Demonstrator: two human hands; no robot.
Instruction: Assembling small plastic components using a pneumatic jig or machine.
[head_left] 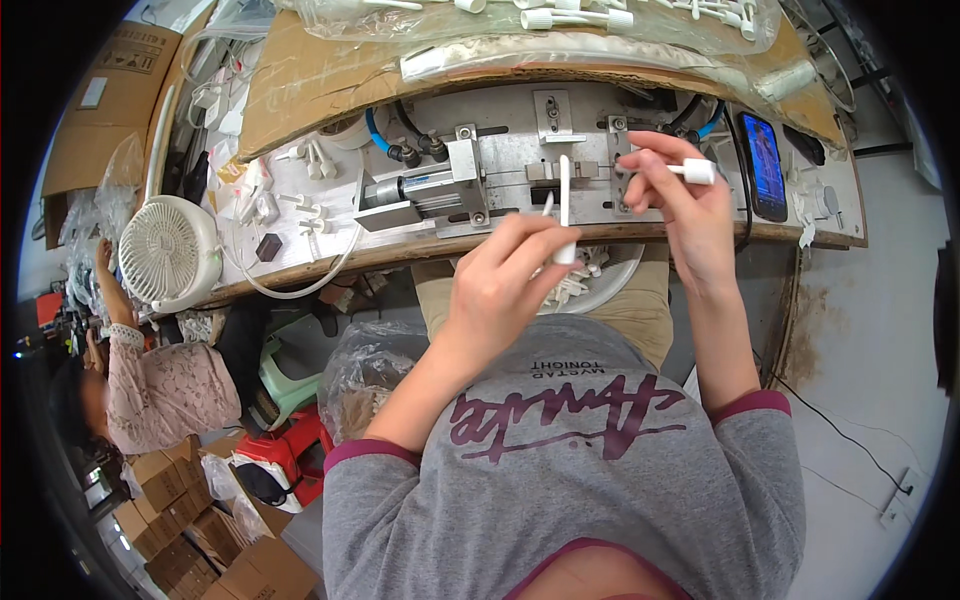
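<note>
My left hand (505,280) is closed, its fingertips pinching a white plastic cap with a long applicator stick (565,195) that points up toward the bench. A second thin white tip shows beside it at the same fingers. To the right, my raised right hand (690,215) grips another white cap with a short stem (699,172) between thumb and fingers. Between and beyond the hands stands a metal clamping fixture (560,172), with an air cylinder (420,188) on its left. A white bowl (632,272) of white plastic pieces sits on my lap, partly hidden by my left hand.
Loose white caps (313,215) lie on the bench left of the cylinder, near a white fan (170,252). A phone (763,165) stands at the right. Cardboard (330,85) and a bag of white parts (670,40) overhang the back. Another person (170,395) works at far left.
</note>
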